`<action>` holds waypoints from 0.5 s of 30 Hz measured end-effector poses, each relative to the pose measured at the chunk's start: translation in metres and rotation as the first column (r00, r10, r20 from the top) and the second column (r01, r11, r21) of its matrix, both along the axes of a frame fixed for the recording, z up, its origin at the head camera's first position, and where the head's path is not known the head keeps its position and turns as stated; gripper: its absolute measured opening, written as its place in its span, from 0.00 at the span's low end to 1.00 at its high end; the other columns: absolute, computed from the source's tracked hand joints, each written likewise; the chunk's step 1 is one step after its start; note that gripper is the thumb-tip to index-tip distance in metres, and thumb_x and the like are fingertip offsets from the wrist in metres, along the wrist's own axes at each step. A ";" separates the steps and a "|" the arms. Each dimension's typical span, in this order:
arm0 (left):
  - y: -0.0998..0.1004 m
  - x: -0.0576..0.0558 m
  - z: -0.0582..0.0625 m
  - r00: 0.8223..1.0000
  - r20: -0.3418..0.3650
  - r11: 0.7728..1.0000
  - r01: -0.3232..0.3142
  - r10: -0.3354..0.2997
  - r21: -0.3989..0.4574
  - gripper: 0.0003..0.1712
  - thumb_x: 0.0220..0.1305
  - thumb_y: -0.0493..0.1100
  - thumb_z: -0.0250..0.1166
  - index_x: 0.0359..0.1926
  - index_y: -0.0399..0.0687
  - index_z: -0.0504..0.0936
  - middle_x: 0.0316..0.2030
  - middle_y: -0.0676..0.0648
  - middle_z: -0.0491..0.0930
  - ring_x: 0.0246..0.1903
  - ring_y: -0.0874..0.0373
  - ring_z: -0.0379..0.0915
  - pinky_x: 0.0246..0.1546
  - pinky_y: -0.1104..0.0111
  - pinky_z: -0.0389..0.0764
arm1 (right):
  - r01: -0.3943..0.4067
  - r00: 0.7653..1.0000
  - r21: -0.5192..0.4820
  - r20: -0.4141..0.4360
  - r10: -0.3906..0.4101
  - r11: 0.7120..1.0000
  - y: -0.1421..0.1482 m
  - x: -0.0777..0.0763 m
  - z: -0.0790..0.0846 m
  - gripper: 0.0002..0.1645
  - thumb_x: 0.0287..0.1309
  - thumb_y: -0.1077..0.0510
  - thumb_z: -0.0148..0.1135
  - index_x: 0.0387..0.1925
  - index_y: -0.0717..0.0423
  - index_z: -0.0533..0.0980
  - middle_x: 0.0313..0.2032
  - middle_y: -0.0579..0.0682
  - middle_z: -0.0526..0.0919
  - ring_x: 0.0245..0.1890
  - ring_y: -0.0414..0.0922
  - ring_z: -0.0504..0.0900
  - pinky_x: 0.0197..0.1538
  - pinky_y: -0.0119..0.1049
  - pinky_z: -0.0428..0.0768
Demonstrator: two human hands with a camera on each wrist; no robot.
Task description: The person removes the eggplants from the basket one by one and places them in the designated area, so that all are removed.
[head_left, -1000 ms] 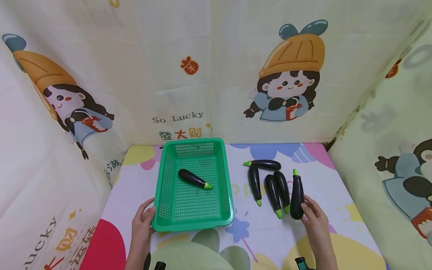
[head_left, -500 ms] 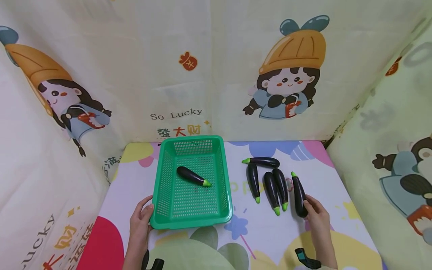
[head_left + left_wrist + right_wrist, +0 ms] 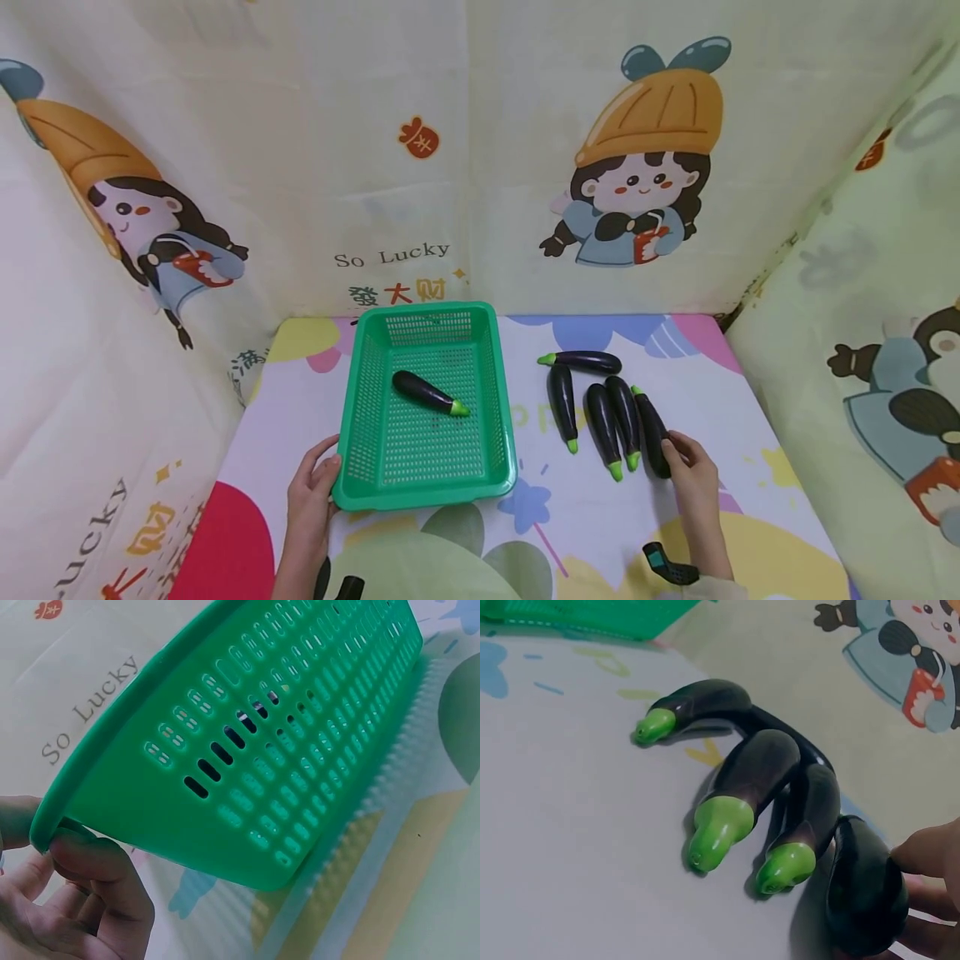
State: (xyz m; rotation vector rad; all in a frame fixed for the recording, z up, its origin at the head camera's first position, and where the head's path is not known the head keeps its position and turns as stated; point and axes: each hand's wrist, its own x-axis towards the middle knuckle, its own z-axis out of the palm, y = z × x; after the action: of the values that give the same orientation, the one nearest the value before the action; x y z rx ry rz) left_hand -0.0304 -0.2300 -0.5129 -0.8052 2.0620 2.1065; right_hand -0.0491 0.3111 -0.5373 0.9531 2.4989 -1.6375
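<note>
My left hand grips the near left corner of a green plastic basket; in the left wrist view its thumb and fingers pinch the rim. One dark eggplant with a green stem end lies inside on the basket floor. On the right, my right hand pinches another eggplant by its blunt end, stem end pointing away. This one lies right beside a pair of eggplants, seen close up in the right wrist view with the held eggplant at their side.
Left of the pair lies an eggplant pointing toward me, and behind it another lies crosswise. A printed cloth covers the table. Cartoon-printed curtains stand behind and at both sides.
My right hand first shifted the held eggplant slightly right, then moved it left against the pair, its stem end leaning left. The left hand still holds the basket, which stays in place.
</note>
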 end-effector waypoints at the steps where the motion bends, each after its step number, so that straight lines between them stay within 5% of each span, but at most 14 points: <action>1: 0.000 0.000 0.000 1.000 0.001 1.000 0.003 -0.003 0.003 0.29 0.80 0.56 0.56 0.76 0.58 0.66 0.42 0.70 0.85 0.41 0.70 0.83 0.40 0.71 0.87 | 0.001 1.000 0.003 0.000 -0.001 1.000 0.000 0.000 0.000 0.34 0.79 0.41 0.50 0.74 0.57 0.67 0.71 0.62 0.71 0.71 0.57 0.69 0.43 0.12 0.63; 8: 0.000 0.000 -0.001 1.000 -0.004 1.000 0.000 0.000 0.017 0.29 0.80 0.55 0.57 0.76 0.57 0.66 0.41 0.69 0.85 0.40 0.69 0.83 0.40 0.70 0.87 | 0.007 1.000 0.018 -0.006 -0.006 1.000 -0.003 -0.002 -0.002 0.35 0.79 0.40 0.50 0.73 0.58 0.68 0.71 0.63 0.72 0.71 0.58 0.69 0.48 0.18 0.64; 15: 0.001 0.000 0.001 1.000 -0.011 1.000 0.000 0.000 0.019 0.29 0.80 0.55 0.57 0.76 0.57 0.66 0.42 0.69 0.85 0.41 0.70 0.83 0.40 0.71 0.87 | 0.009 0.999 0.108 -0.031 -0.005 0.994 -0.006 -0.007 -0.001 0.30 0.78 0.46 0.53 0.70 0.61 0.71 0.67 0.66 0.76 0.68 0.62 0.74 0.37 0.09 0.62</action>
State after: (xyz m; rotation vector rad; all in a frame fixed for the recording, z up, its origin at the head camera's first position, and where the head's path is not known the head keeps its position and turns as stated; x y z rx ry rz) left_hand -0.0304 -0.2294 -0.5120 -0.7934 2.0439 2.1324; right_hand -0.0565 0.3048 -0.5387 0.9540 2.6315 -1.5448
